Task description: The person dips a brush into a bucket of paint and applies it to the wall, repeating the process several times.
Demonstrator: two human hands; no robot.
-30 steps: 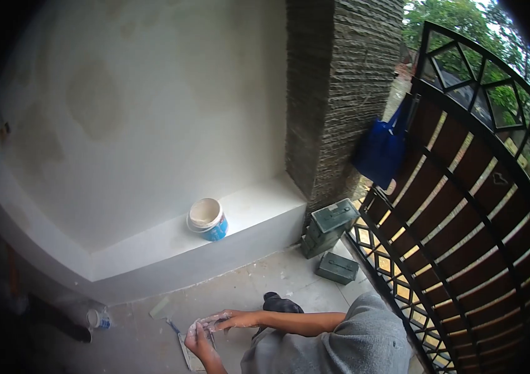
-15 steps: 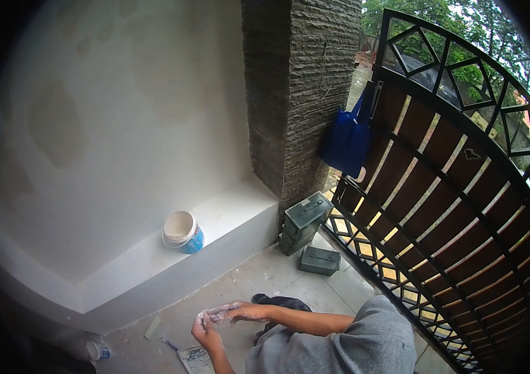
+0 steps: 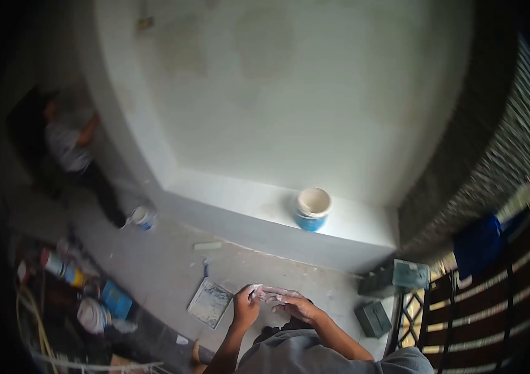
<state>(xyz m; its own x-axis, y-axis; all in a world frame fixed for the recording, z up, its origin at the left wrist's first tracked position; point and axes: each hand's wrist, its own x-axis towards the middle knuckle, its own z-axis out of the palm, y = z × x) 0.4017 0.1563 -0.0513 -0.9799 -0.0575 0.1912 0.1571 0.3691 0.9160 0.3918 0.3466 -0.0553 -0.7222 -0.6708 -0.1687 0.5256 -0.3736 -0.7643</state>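
Note:
My two hands meet low in the middle of the view, both smeared with white putty. My left hand (image 3: pixel 245 306) is curled around the fingertips of my right hand (image 3: pixel 290 302), whose fingers lie stretched out and flat. I see no tool in either hand. Just left of them a flat square putty board (image 3: pixel 209 303), streaked grey and white, lies on the floor. My grey-clad knee (image 3: pixel 315 355) is below the hands.
A white and blue bucket (image 3: pixel 312 209) stands on the white ledge (image 3: pixel 240 199). Another person (image 3: pixel 68 140) crouches at the far left by a small can (image 3: pixel 143 217). Cans and clutter (image 3: pixel 93 311) lie lower left. Green metal boxes (image 3: pixel 396 277), a blue bag (image 3: pixel 477 246) and the gate (image 3: pixel 495 311) are right.
The view has swung left and down, bringing in the person and the clutter at left. My hands stay together, still rubbing, above the board.

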